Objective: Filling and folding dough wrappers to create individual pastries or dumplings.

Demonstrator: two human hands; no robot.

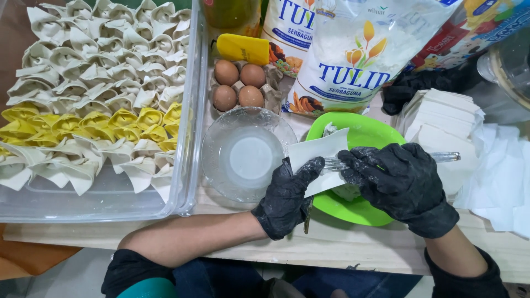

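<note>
The black-gloved left hand [287, 193] cradles a square white dough wrapper [320, 160] over the green plastic plate [370, 132]; the right hand [397, 182] grips a clear-handled fork [447, 157] at its three o'clock. Overloading could tear the wrapper.

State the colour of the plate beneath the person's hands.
Bright green plate, seen in the head view.

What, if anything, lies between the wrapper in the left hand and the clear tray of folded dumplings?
The glass bowl sits between the wrapper, held by the left hand, and the clear tray; nothing else visible intervenes.
</note>
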